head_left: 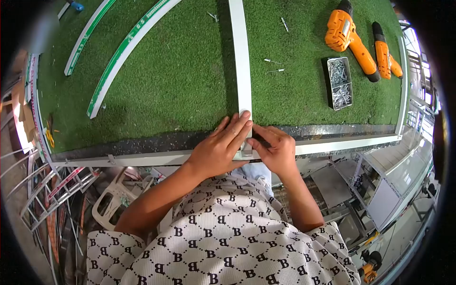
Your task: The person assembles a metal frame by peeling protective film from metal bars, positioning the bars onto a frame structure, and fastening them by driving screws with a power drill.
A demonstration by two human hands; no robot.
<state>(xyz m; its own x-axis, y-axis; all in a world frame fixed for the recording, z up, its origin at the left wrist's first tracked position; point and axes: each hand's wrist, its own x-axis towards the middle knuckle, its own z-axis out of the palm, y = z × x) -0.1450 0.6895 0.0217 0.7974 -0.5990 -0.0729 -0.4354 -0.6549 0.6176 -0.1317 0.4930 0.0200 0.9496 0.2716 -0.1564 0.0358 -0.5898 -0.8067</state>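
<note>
A white metal bar runs away from me across the green turf and meets the white front rail of the frame. My left hand lies over the bar's near end, its fingers stretched out together on top and its thumb by the rail. Against the bar's right side, my right hand is closed, with thumb and forefinger at a small bracket-like piece at the joint. What sits between those fingertips is hidden.
An orange drill, a second orange drill and a tin of rivets lie at right. Several loose rivets are scattered. A green-taped curved strip and another lie left. A plastic chair stands below.
</note>
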